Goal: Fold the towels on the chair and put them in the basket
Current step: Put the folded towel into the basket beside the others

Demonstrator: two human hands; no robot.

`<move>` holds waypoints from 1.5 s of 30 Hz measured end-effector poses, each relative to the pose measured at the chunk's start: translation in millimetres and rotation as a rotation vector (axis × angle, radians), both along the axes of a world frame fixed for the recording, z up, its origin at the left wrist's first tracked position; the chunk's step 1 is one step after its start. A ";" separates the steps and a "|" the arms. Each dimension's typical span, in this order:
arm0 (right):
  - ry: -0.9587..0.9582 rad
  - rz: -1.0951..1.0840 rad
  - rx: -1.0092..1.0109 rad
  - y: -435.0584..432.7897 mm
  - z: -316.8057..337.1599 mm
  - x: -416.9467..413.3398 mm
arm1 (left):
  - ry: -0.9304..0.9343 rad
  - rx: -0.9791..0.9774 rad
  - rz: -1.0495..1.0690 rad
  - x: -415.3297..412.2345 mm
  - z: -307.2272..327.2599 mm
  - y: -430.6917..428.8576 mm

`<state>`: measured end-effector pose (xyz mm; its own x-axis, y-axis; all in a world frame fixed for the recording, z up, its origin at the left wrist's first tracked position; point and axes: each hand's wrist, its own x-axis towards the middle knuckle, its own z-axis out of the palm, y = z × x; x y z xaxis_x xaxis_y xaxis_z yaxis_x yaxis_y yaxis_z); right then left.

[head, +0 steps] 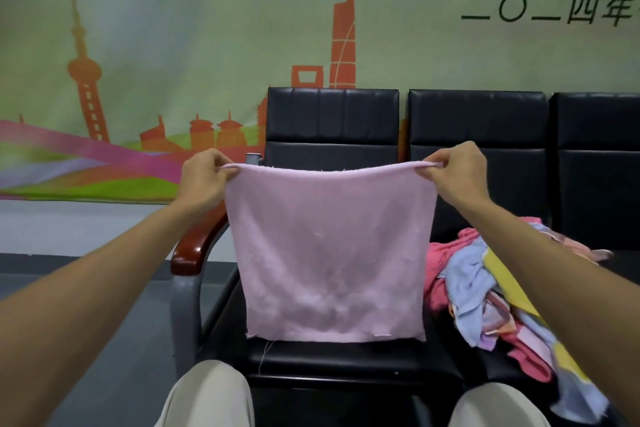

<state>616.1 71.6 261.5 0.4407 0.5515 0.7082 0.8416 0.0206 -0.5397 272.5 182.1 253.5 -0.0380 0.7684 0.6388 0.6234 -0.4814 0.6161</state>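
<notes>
A pale pink square terry towel [330,253] hangs flat and spread out in the air in front of a black padded leather chair [332,121] with a red-brown wooden armrest [194,246]. The left hand [204,180] pinches the towel's upper left corner between thumb and curled fingers, and the right hand [457,173] pinches the upper right corner the same way, so the top edge runs taut between them. The towel's lower edge sits just above the chair's seat. To the right, on the next black seat, lies a loose heap of crumpled towels in pink, light blue, lilac and yellow [485,288]. Behind the chairs hangs a pale green wall banner with an orange skyline [138,62].
</notes>
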 end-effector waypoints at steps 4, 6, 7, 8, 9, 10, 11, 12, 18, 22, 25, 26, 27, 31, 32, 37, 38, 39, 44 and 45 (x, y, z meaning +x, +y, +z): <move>-0.013 0.070 -0.072 -5.5 -6.7 -0.7 | -0.014 -0.114 -0.060 -6.6 -8.0 2.0; -0.005 0.105 -0.106 -11.9 -6.5 -2.9 | -0.028 -0.147 -0.107 -7.7 -9.9 -2.8; 0.009 0.125 -0.122 -15.6 -6.2 -3.8 | -0.042 -0.158 -0.120 -8.6 -10.3 -5.2; 0.036 0.154 -0.135 -19.9 -5.5 -4.6 | -0.067 -0.163 -0.135 -9.7 -10.2 -7.4; 0.070 0.187 -0.141 -23.5 -4.7 -4.4 | -0.093 -0.165 -0.147 -11.3 -9.9 -9.7; 0.101 0.212 -0.144 -26.5 -4.1 -3.8 | -0.109 -0.157 -0.156 -12.9 -9.3 -11.9; 0.121 0.226 -0.149 -29.5 -3.2 -3.6 | -0.103 -0.139 -0.149 -14.5 -8.4 -14.3; 0.117 0.223 -0.158 -32.3 -1.9 -3.7 | -0.075 -0.103 -0.125 -15.5 -6.5 -16.9; 0.031 0.136 -0.103 -44.3 18.6 -11.4 | 0.074 0.089 -0.005 -15.1 18.6 -30.0; 0.097 0.124 -0.055 -41.7 26.5 -11.5 | 0.145 0.112 0.033 -16.7 23.7 -22.8; 0.093 0.086 -0.074 -28.3 18.8 -5.8 | 0.189 0.053 0.075 -14.3 14.4 -8.6; 0.078 0.053 -0.101 -20.6 12.8 -1.6 | 0.175 0.030 0.061 -11.6 8.2 -3.3; 0.065 0.013 -0.134 -12.5 5.6 3.0 | 0.141 0.004 0.032 -7.2 -0.3 2.7; 0.063 -0.087 -0.238 18.7 -30.3 15.0 | -0.240 -0.264 -0.185 21.3 -45.9 32.5; 0.068 -0.098 -0.263 27.1 -40.4 17.7 | -0.339 -0.330 -0.223 29.2 -58.5 41.8; 0.098 -0.103 -0.379 82.1 -96.2 37.1 | -0.497 -0.497 -0.227 59.7 -127.7 98.6; 0.116 -0.097 -0.395 93.8 -107.5 40.5 | -0.508 -0.517 -0.217 64.7 -141.2 110.7; 0.138 -0.083 -0.404 106.1 -119.0 43.9 | -0.516 -0.534 -0.201 69.9 -154.8 124.0; 0.212 -0.022 -0.450 166.7 -173.8 63.0 | -0.485 -0.601 -0.102 89.1 -208.4 181.2; 0.213 -0.023 -0.467 178.6 -183.7 66.1 | -0.483 -0.617 -0.093 92.4 -216.9 190.2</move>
